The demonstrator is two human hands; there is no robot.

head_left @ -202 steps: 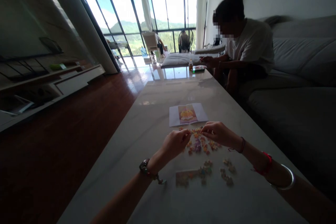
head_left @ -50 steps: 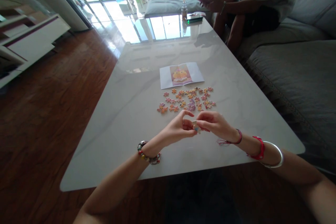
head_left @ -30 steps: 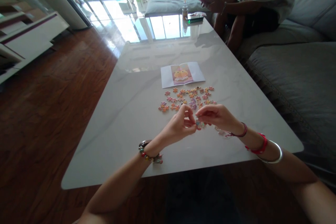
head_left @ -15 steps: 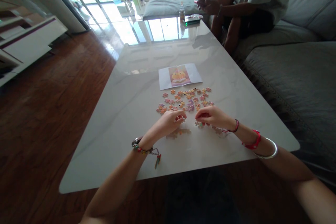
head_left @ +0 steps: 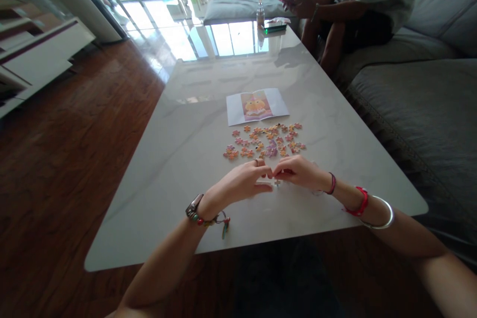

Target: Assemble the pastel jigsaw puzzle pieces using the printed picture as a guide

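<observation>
Just in front of me on the table, my left hand [head_left: 248, 179] lies palm down, thumb and fingers apart, its fingertips almost meeting the other hand. My right hand [head_left: 300, 171] has its fingers pressed together by the left fingertips; whatever is between them is hidden. A pale jigsaw piece [head_left: 277, 183] shows on the tabletop between the two hands. Past the fingers spreads a loose group of jigsaw pieces [head_left: 271, 148] in orange, pink, yellow and purple. Behind them lies a creased paper sheet [head_left: 256, 105] with a printed orange picture.
The glossy white table [head_left: 156, 179] has rounded corners. At its far end stand a clear bottle [head_left: 260, 16] and a dark object with a green light [head_left: 275, 29]. Another person [head_left: 346, 10] sits on the grey sofa [head_left: 413, 94] to the right, hands together.
My left hand has shifted right, its thumb now spread from the fingers. My right hand has moved slightly left, bringing the fingertips together. Pieces seen beneath my hands before are now mostly covered.
</observation>
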